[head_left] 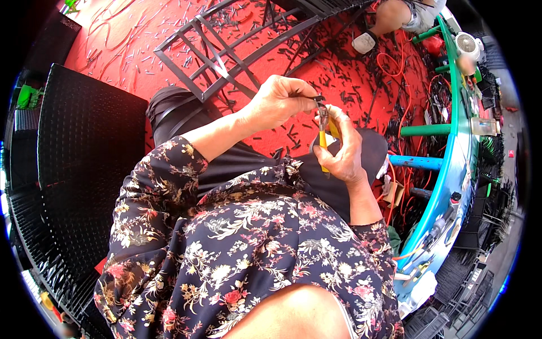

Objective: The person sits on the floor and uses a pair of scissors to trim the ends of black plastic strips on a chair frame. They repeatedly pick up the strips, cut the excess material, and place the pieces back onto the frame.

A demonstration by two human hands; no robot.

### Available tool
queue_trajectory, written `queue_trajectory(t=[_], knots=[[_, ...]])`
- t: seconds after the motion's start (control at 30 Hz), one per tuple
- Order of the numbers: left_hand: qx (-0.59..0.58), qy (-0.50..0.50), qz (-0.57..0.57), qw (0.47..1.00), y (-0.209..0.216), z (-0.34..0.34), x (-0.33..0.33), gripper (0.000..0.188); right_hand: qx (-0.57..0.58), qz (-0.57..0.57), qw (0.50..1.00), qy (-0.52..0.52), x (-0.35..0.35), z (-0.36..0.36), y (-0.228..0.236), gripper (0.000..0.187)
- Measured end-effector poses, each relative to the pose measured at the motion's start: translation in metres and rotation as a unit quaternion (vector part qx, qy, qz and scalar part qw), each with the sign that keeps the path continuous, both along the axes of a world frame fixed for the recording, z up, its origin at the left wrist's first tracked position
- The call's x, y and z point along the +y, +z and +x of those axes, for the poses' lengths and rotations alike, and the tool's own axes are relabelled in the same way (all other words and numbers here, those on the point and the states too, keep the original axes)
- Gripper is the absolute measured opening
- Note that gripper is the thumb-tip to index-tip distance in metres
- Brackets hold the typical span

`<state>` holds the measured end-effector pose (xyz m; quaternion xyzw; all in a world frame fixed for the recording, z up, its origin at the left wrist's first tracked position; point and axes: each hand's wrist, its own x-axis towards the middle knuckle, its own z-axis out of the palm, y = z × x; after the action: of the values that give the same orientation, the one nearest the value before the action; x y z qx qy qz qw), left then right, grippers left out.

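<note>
My right hand (345, 148) is closed around the yellow handles of a pair of cutting pliers (323, 133), jaws pointing up and away from me. My left hand (278, 103) pinches a short black strip (307, 95), whose end meets the plier jaws. Whether the jaws are cutting into the strip is too small to tell. Beyond my left hand lies a dark metal frame (226, 70) with crossbars, and a long black strip (240, 86) hangs at its near corner. My dark-trousered knees are below both hands.
Black cut scraps litter the red floor covering (127, 62). A large black woven panel (87, 130) stands at my left. On the right runs a ladder-like green and blue frame (451, 147) with tools, cables and a small white fan (467, 45). Another person's leg (389, 20) is at far right.
</note>
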<state>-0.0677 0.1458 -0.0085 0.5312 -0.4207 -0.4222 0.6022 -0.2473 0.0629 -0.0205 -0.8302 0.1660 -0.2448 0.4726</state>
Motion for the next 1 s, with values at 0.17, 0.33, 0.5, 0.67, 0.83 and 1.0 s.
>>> queue_trajectory(t=[0.17,0.33,0.5,0.67,0.83,1.0], knots=[[0.038,-0.009,-0.019,0.999,0.005,-0.001,0.002,0.007,-0.032,-0.024,0.999,-0.004,0.001,0.001,-0.001,0.065],[0.045,0.016,-0.048,0.998,0.005,-0.004,0.002,0.008,-0.055,-0.025,0.998,-0.014,0.003,0.002,-0.007,0.064],[0.073,0.018,0.003,0.997,0.007,-0.002,0.006,0.009,-0.052,0.007,0.999,-0.008,0.007,0.001,-0.006,0.062],[0.089,0.015,0.027,0.996,0.005,0.001,0.005,0.011,-0.047,0.1,0.994,-0.006,0.013,0.002,-0.006,0.061],[0.096,0.026,0.02,0.995,0.001,0.003,0.006,0.01,-0.025,0.179,0.983,0.008,0.015,0.001,0.0,0.058],[0.096,0.017,0.026,0.995,-0.002,0.005,0.004,0.01,-0.037,0.307,0.951,0.012,0.019,-0.001,0.002,0.059]])
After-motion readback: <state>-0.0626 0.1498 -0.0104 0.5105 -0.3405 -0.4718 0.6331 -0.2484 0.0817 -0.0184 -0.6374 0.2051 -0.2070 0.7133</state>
